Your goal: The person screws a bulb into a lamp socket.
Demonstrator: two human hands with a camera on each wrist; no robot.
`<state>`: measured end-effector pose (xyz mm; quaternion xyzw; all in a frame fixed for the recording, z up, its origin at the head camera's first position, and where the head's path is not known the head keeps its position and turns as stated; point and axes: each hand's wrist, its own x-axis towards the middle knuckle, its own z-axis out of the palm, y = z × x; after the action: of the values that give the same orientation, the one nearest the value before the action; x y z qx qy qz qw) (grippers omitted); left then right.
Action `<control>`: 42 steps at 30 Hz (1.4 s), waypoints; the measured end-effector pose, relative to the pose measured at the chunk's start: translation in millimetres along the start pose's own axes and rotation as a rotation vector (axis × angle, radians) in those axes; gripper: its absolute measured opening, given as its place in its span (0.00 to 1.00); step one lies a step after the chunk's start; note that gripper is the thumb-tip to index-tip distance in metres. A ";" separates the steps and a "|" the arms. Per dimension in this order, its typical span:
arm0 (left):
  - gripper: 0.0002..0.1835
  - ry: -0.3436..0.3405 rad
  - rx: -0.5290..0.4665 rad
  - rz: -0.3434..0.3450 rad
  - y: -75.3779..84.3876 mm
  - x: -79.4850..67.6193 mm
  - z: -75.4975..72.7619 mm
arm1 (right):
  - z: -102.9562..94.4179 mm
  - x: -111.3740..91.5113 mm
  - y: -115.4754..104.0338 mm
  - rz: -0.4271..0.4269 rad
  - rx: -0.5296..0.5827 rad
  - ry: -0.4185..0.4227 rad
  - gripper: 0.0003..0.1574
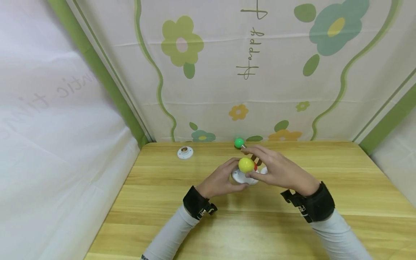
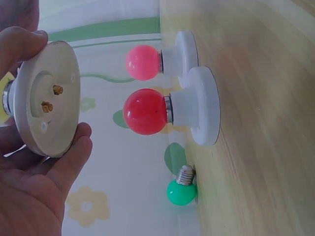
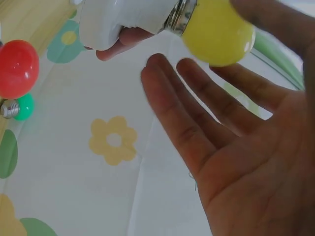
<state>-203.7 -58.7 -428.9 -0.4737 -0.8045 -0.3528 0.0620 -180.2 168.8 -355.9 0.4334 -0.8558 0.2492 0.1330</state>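
Observation:
My left hand [image 1: 224,178] grips a white round lamp holder [image 2: 61,123] by its rim, its underside with two brass screws facing the left wrist camera. A yellow bulb [image 1: 246,165] sits in that holder, its metal collar showing at the socket in the right wrist view. Around the yellow bulb is my right hand [image 1: 279,169], fingers mostly straight and spread. Its thumb overlaps the bulb's edge and one fingertip lies at the opposite edge; firm contact cannot be made out. In the head view the right hand partly hides the things behind it.
On the wooden table [image 1: 156,216] stand two white holders, one with a red bulb [image 2: 145,112], one with a pink bulb [image 2: 142,63]. A loose green bulb [image 1: 238,143] lies by the back curtain. Another white holder [image 1: 185,153], without a bulb, sits at the back left.

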 end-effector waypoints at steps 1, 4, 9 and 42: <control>0.35 0.001 0.000 0.003 -0.2 0.2 0.1 | 0.0 -0.1 -0.1 0.002 0.002 -0.004 0.42; 0.37 0.008 -0.004 0.014 -0.6 0.6 0.4 | 0.3 0.2 -0.1 -0.018 0.026 -0.017 0.45; 0.44 0.020 -0.021 0.038 -0.8 1.1 1.0 | 2.6 0.8 0.4 -0.078 0.053 -0.021 0.37; 0.43 0.003 0.002 0.021 -8.1 4.3 7.3 | 7.7 1.0 9.1 -0.055 0.019 0.004 0.31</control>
<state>-210.8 -53.5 -436.6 -0.4814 -0.8000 -0.3519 0.0674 -188.3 168.5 -364.8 0.4577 -0.8408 0.2544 0.1375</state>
